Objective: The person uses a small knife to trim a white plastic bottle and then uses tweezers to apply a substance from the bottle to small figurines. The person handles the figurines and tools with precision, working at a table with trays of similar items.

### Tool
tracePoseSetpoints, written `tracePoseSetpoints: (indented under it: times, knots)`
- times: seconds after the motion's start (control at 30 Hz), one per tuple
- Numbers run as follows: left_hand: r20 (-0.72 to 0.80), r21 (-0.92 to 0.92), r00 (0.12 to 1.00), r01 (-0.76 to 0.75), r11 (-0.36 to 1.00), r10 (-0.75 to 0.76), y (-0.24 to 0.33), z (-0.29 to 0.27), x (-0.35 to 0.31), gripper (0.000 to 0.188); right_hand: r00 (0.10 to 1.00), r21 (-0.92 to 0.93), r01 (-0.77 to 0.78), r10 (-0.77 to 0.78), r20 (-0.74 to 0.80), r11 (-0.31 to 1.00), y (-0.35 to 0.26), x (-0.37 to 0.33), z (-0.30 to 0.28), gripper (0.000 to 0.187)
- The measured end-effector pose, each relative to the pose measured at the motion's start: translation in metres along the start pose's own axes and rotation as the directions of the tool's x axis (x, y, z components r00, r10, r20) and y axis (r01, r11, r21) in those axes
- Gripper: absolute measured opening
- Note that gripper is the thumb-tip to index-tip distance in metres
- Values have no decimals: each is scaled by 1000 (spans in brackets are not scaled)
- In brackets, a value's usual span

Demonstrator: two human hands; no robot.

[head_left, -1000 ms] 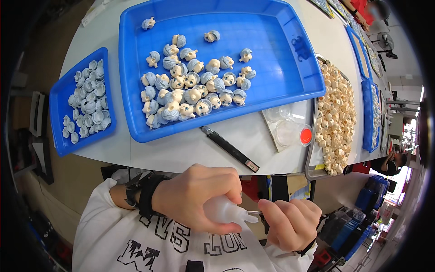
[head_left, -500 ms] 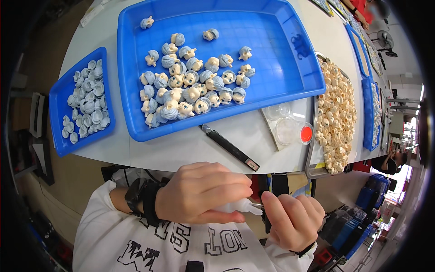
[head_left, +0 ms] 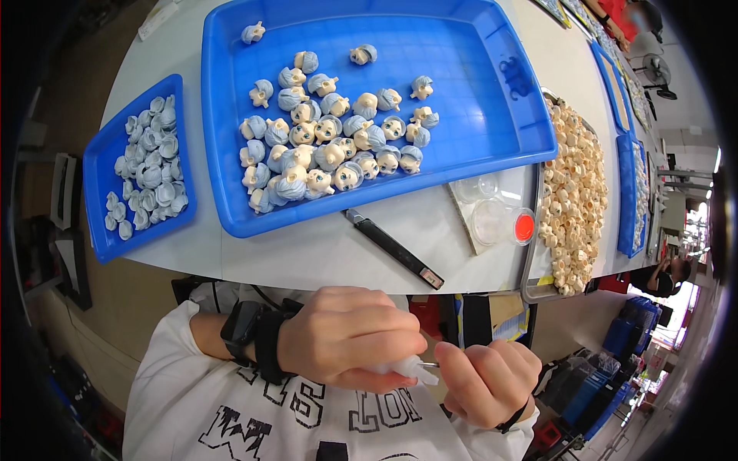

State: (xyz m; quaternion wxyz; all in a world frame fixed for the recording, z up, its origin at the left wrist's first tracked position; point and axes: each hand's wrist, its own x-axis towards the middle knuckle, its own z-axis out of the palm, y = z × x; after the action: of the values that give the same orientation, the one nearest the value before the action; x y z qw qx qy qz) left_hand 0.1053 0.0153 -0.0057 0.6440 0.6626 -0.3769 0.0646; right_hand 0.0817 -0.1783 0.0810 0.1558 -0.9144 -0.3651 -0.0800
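My left hand (head_left: 350,334), with a dark watch (head_left: 240,326) at the wrist, is closed around a small white squeeze bottle (head_left: 417,372). Most of the bottle is hidden; its pale nozzle end points right. My right hand (head_left: 492,383) is curled, pinching a thin metal pin (head_left: 431,365) whose visible length meets or lies beside the nozzle. Whether it goes inside cannot be made out. Both hands are held over my lap, just off the table's near edge. Beyond them lies a black utility knife (head_left: 396,250) on the table.
A big blue tray (head_left: 477,100) holds doll heads with pale blue hair. On its left, a smaller blue tray (head_left: 188,165) carries light blue hair pieces. A metal tray (head_left: 532,265) of beige parts and a clear cup with red contents (head_left: 524,227) stand on the right.
My two hands have shifted slightly down, and my right hand has edged left. The bottle and the pin stay in them. The table's contents have not been rearranged.
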Motion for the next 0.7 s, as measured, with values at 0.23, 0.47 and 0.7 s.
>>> tracePoseSetpoints:
  times: [0.23,0.47,0.7]
  knots:
    - [151,-106,988,7,994,9,-1,-8,2,30,996,75,91,-91,0,993,5,1,0,36]
    - [199,-221,979,5,975,40,-1,-8,6,27,994,121,107,-108,3,987,5,-1,-2,30]
    - [199,-343,978,14,939,58,-5,-5,4,27,988,108,149,-145,-45,983,7,-1,4,29]
